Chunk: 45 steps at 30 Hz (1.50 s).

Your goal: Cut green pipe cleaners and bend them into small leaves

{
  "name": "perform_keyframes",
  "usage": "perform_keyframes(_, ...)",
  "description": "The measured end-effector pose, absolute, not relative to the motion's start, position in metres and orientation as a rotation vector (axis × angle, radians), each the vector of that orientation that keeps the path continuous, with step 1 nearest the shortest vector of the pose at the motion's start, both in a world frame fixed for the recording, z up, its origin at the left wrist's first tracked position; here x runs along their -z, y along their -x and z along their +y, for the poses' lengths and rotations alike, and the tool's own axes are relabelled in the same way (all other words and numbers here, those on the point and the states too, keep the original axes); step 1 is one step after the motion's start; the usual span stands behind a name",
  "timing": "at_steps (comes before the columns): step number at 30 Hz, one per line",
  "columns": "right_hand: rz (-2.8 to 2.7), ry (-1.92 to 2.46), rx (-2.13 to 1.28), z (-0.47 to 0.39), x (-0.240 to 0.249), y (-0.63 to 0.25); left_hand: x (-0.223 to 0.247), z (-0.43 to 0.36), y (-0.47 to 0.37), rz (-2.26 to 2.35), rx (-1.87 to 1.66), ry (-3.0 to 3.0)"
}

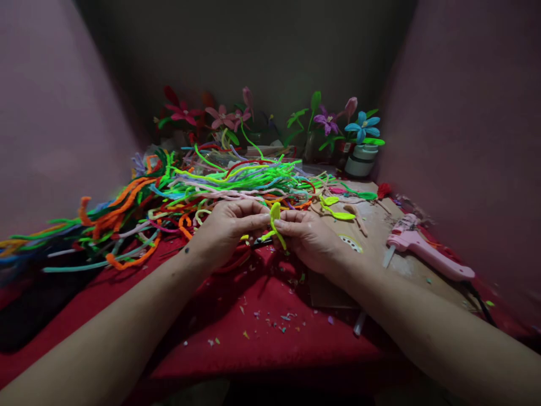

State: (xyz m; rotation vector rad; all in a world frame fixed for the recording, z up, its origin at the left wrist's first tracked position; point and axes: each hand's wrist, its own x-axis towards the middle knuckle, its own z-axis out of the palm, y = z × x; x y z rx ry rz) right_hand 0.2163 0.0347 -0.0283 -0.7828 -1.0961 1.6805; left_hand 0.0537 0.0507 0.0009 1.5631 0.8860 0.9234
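Pipe cleaner (275,213), yellow and bent, stands nearly upright between the left hand (230,225) and the right hand (307,234), both pinching it. Its lower end slants toward the right hand.

yellow piece (275,214): fuzzy, matt | glue gun (425,248): smooth plastic | tablecloth (262,352): seemingly matt cloth

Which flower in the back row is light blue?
The rightmost flower, just above the jar with the pale lid; the other clearly visible blooms are pink, red or purple.
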Motion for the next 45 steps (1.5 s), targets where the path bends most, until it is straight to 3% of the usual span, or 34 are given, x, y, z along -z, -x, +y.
perform_keyframes(6, -1.007, 0.650, -1.873, 0.036, 0.025, -0.217, -0.003, 0.050, -0.051, 0.871, -0.864, -1.637)
perform_keyframes(15, -1.008, 0.710, -1.851, 0.035, 0.025, -0.217, -0.005, 0.049, -0.054, 0.892, -0.878, -1.599)
perform_keyframes(22, -1.185, 0.761, -1.304, 0.029, 0.025, -0.211, -0.004, 0.044, -0.059, 0.949, -0.986, -1.485)
perform_keyframes(27, -1.311, 0.896, -1.144, 0.027, 0.025, -0.208, -0.003, 0.040, -0.064, 0.974, -0.980, -1.458)
perform_keyframes(32, -1.240, 0.906, -1.261, 0.029, 0.026, -0.210, -0.004, 0.041, -0.061, 0.954, -0.948, -1.521)
perform_keyframes(39, -1.020, 0.666, -1.813, 0.032, 0.024, -0.216, -0.007, 0.048, -0.056, 0.908, -1.031, -1.616)
perform_keyframes(45, -0.957, 0.618, -1.888, 0.035, 0.021, -0.221, -0.011, 0.045, -0.056, 1.027, -1.046, -1.636)
